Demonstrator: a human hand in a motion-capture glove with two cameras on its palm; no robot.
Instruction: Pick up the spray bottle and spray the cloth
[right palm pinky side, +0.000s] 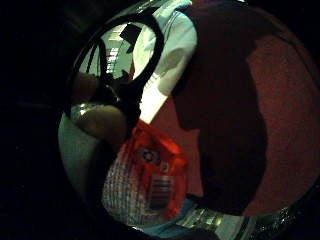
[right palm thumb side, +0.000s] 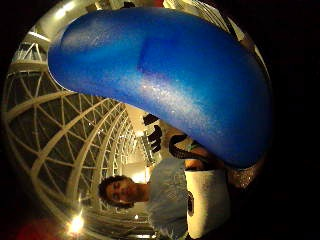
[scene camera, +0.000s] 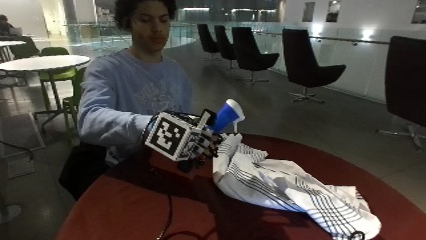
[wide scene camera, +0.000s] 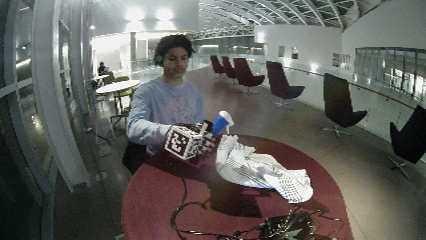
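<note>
A: In the outside view, what has the hand got?
B: It grips the spray bottle, upright, nozzle toward the cloth just beside it on the tabletop.
A: And the palm views?
B: The bottle's label and blue head sit close against the palm.

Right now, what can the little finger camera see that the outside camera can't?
Only the little finger view shows the bottle's orange label with its barcode. Only the outside view shows the striped cloth lying on the table, the bottle's blue spray head, and the gloved right hand gripping the bottle, raised beside the cloth. Both show the bottle and the red table.
</note>
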